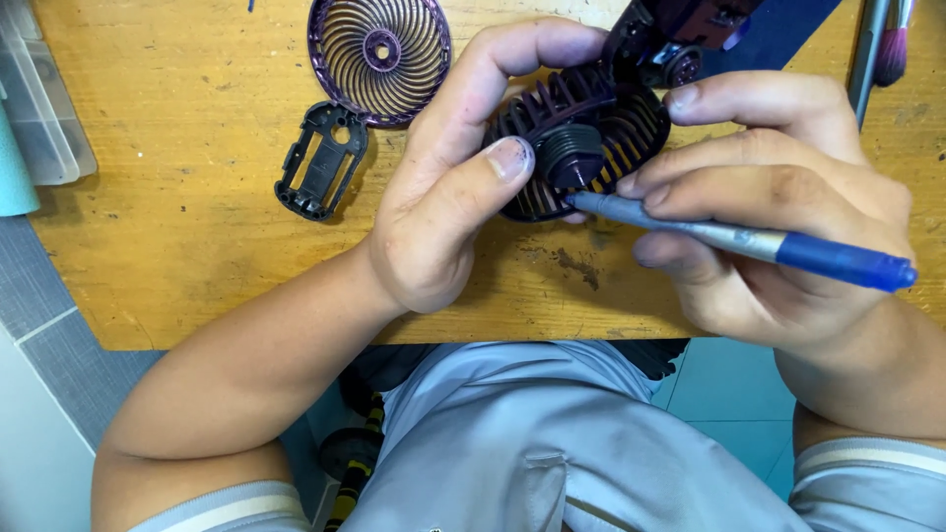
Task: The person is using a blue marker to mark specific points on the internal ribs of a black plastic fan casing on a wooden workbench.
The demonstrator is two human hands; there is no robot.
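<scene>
My left hand (448, 187) grips a dark purple round fan housing (591, 123) with curved ribs, thumb pressed beside its central hub (570, 156). My right hand (778, 212) holds a blue-handled screwdriver (759, 243), its tip touching the housing just below the hub. The fingers of that hand also steady the housing's right rim. Both hands hover over a wooden table (197, 256). The fan's handle part (680, 34) sticks out at the top behind the housing.
A purple spiral fan grille (379, 59) lies at the table's far side. A black plastic frame piece (322, 161) rests below it. Clear plastic boxes (39, 108) sit at the left edge. A brush (892, 39) lies top right.
</scene>
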